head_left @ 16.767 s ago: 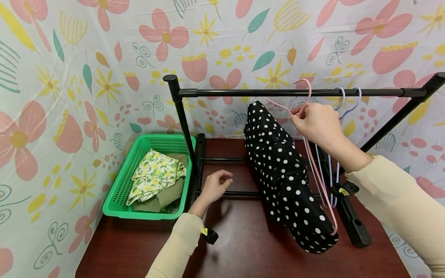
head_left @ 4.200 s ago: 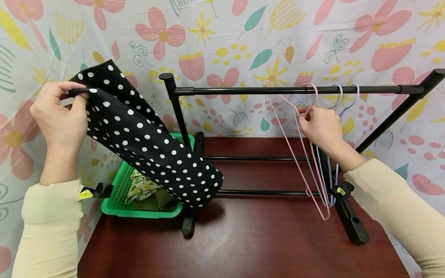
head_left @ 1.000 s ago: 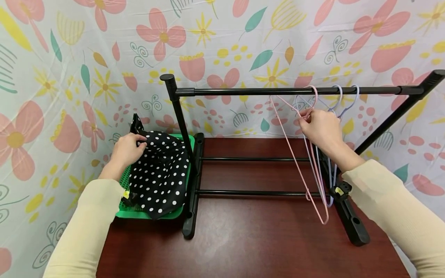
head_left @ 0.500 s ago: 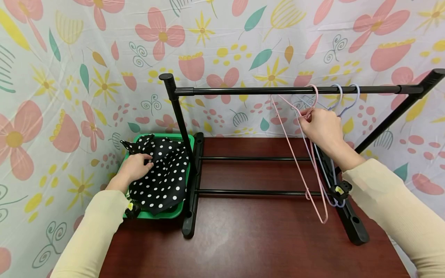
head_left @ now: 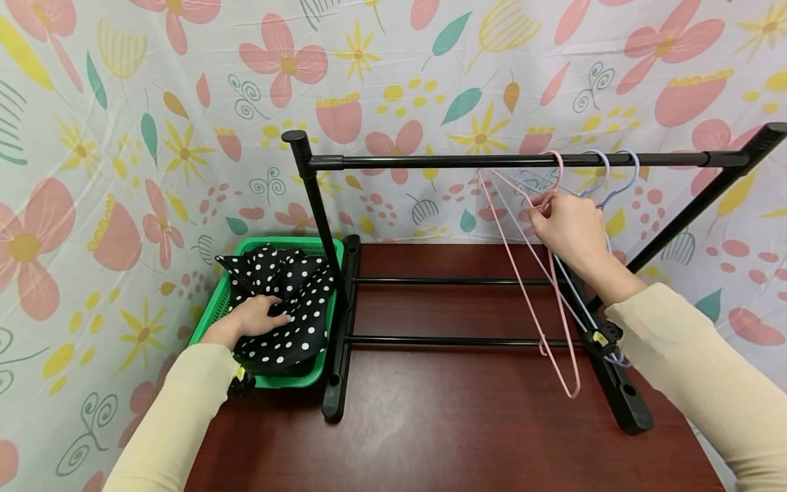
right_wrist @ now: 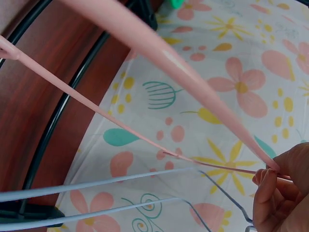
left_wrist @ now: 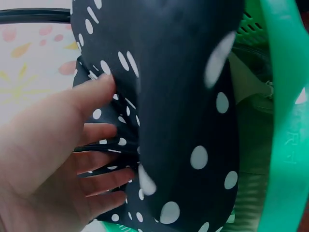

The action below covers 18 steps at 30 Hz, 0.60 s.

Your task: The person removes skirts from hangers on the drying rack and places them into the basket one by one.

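Black cloth with white polka dots (head_left: 304,321) lies crumpled in the green plastic basket (head_left: 289,381) at the left. My left hand (head_left: 252,320) rests on it, fingers loosely extended against the folds in the left wrist view. With thumb and fingers, my right hand (head_left: 572,225) pinches the neck of a pink hanger (head_left: 512,256), just below the hook. That hanger carries no garment, and its hook is over the black rail (head_left: 430,162). In the right wrist view, the pink hanger (right_wrist: 178,67) runs from the pinching fingertips toward the upper left.
Two light-blue hangers (head_left: 632,179) hang on the rail just right of the pink one. The black rack (head_left: 326,212) stands on a dark red-brown table (head_left: 430,424), its left foot beside the basket. Olive cloth (left_wrist: 251,125) shows under the polka-dot cloth. Flowered sheeting surrounds the table.
The polka-dot cloth has come off the pink hanger and gone left into the basket. My left hand has let go and pressed it down. My right hand still pinches the hanger.
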Tool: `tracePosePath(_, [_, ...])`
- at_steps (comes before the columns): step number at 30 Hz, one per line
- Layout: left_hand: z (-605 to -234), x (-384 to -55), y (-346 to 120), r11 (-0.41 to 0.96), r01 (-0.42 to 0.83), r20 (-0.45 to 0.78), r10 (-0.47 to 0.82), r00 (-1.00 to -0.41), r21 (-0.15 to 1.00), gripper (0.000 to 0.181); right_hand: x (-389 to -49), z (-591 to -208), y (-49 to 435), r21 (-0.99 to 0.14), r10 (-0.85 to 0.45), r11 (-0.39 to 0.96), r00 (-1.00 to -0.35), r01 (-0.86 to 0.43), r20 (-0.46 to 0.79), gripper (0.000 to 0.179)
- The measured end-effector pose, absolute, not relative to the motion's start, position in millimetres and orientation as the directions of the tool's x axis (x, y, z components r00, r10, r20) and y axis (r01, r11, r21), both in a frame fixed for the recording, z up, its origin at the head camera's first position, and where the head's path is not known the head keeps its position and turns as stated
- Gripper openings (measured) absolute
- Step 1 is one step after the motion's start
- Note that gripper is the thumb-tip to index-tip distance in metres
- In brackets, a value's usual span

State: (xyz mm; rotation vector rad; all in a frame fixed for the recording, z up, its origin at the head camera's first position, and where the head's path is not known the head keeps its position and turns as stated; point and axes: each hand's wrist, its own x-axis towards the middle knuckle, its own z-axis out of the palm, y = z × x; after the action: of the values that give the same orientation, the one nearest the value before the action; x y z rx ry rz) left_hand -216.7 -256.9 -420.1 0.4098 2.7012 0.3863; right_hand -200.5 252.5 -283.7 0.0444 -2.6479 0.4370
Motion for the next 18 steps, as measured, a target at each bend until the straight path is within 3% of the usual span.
tracePosePath(6, [-425.9, -216.4, -255.3, 0.932, 0.223, -0.423, 0.331, -0.843, 0.285, 0.067, -198.5, -283.0, 253.1, -0.308, 0.044, 0.946, -0.902, -0.101, 0.43, 0.027])
tracePosePath(12, [-432.9, -220.4, -251.9, 0.959, 0.22, -0.455, 0.279, -0.846, 0.178, 0.068, -197.9, -282.9, 253.4, -0.305, 0.056, 0.948, -0.895, -0.092, 0.442, 0.025])
tracePosePath(18, [-435.5, -224.1, -251.1, 0.966, 0.2, -0.472, 0.254, -0.844, 0.163, 0.066, -197.4, -283.9, 256.3, -0.293, 0.053, 0.95, -0.877, -0.103, 0.478, 0.022])
